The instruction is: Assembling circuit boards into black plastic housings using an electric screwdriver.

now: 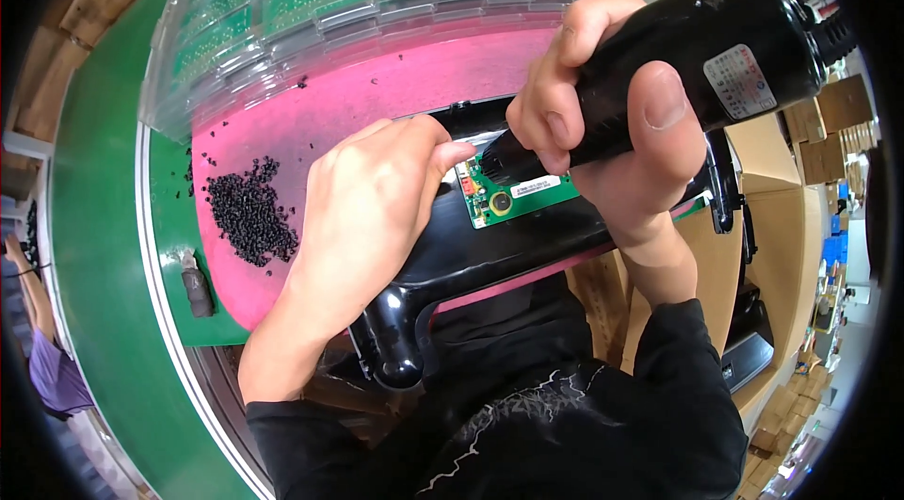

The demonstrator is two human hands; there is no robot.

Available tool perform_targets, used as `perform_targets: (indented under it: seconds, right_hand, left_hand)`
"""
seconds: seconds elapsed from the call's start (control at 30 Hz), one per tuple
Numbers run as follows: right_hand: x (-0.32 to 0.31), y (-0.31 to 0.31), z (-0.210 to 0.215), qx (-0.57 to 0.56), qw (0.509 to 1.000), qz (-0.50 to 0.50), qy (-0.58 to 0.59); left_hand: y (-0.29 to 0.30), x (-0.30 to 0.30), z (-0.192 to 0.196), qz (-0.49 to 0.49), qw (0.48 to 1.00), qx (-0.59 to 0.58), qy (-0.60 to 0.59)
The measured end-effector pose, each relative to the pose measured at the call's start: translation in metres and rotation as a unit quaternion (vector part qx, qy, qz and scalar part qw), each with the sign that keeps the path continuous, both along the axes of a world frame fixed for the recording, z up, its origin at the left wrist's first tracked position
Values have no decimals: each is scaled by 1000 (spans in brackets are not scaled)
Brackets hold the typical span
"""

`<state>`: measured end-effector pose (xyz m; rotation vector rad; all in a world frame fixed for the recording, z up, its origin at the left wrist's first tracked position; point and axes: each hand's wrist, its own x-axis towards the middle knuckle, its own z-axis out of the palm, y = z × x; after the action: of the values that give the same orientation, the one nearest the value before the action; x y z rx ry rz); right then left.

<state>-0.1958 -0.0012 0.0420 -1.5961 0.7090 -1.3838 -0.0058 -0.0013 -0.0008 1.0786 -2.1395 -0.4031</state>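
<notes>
My right hand [621, 114] is wrapped round a black electric screwdriver [659, 48], its tip pointing down and left at a green circuit board [527, 205]. The board sits in a glossy black plastic housing [461, 260] that lies across a pink mat. My left hand [381, 180] is closed over the housing at the board's left end, thumb and fingertips pinched close by the screwdriver tip. Whatever lies between those fingertips is too small or hidden to make out. The tip's exact contact with the board is hidden by the tool's nose.
A heap of small black screws [247, 217] lies on the pink mat [348, 76], left of my left hand. Stacked clear trays [330, 15] of green boards stand behind. A short dark tool [196, 285] rests at left. An open cardboard box [782, 246] holds black parts at right.
</notes>
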Motion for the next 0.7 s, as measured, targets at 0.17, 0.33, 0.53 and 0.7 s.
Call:
perform_targets:
  seconds: [0.17,0.33,0.53,0.7]
  right_hand:
    - [4,-3,-6,-6,1000,21,-16]
    - [13,-7,-5,-29,1000,4,-6]
    - [1,-5,0,-3,1000,5,12]
    - [-3,-1,5,-11,999,34,-13]
  left_hand:
    - [5,-1,6,44,997,11,-67]
    - [4,0,5,46,998,10,-47]
    - [-1,6,-3,-3,998,58,-30]
    - [0,4,-6,-55,995,86,-15]
